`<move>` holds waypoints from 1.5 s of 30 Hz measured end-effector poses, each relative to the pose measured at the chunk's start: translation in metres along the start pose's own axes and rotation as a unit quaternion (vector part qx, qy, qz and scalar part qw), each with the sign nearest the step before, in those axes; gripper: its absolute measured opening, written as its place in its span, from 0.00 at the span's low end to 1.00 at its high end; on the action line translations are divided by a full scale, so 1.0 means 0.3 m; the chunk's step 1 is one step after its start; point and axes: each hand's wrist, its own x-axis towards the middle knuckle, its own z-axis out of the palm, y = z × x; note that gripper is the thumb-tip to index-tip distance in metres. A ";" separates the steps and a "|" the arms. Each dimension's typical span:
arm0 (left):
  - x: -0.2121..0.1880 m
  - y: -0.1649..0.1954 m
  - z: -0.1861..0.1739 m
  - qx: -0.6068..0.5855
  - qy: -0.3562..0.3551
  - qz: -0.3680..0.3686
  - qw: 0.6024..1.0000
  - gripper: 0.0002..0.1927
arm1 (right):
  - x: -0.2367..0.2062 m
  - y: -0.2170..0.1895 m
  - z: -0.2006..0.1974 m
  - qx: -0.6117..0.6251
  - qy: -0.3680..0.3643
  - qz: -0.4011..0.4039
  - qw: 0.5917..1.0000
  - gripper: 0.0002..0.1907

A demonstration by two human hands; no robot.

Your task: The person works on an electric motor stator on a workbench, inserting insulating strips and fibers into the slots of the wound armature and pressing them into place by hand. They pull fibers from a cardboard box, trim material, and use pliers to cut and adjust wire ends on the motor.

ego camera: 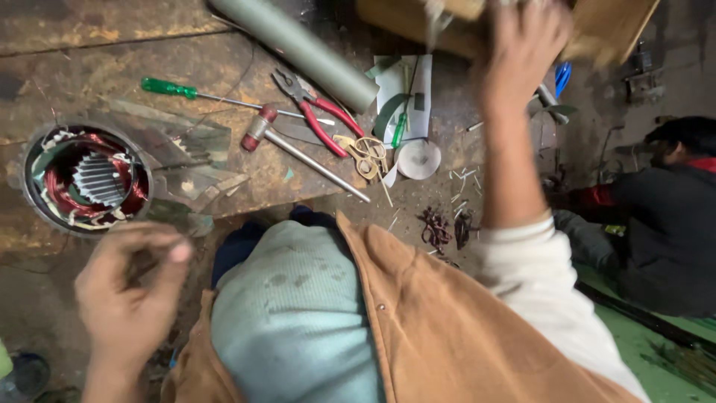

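Right hand (pixel 522 45) is up at the top of the frame, reaching onto the blurred wooden board (pixel 597 26) there, and it is too smeared to tell whether the fingers are clenched or spread. Left hand (pixel 130 287) sits low at the lower left, fingers loosely curled with thumb and forefinger pinched together; whether anything thin is between them I cannot tell. Just above it, at the left edge, stands the round metal motor stator with red copper windings (pixel 86 179), on the worn wooden bench (pixel 89 30). Across the upper middle lie the green-handled screwdriver (pixel 170 89), the small red-headed hammer with a steel handle (pixel 257 130), the red-handled pliers (pixel 321 112), the brass-coloured scissors (pixel 365 153) and a grey plastic pipe (pixel 298 48). A white tape roll (pixel 418 159) rests beside papers. At the right edge another person in dark clothes (pixel 671 216) crouches. My judgement: the stretched arm wants a firm grip on the board, and the free hand should keep clear of those delicate windings
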 end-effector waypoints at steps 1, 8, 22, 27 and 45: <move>0.042 0.037 0.019 0.054 -0.015 0.035 0.998 0.09 | -0.045 -0.065 -0.045 0.006 0.008 -0.016 1.000 0.14; 0.374 0.136 0.320 0.208 -0.113 0.347 0.908 0.17 | -0.206 -0.390 -0.219 0.152 -0.069 0.081 0.983 0.16; 0.550 -0.046 0.628 0.270 -0.165 0.371 0.873 0.16 | -0.165 -0.295 -0.420 0.330 -0.303 0.077 0.891 0.26; 0.563 -0.029 0.635 0.288 -0.173 0.367 0.867 0.17 | -0.016 -0.231 -0.315 0.267 -0.244 0.009 0.932 0.29; 0.568 0.012 0.667 0.247 -0.208 0.357 0.877 0.35 | -0.005 -0.277 -0.177 0.257 -0.322 -0.058 0.909 0.25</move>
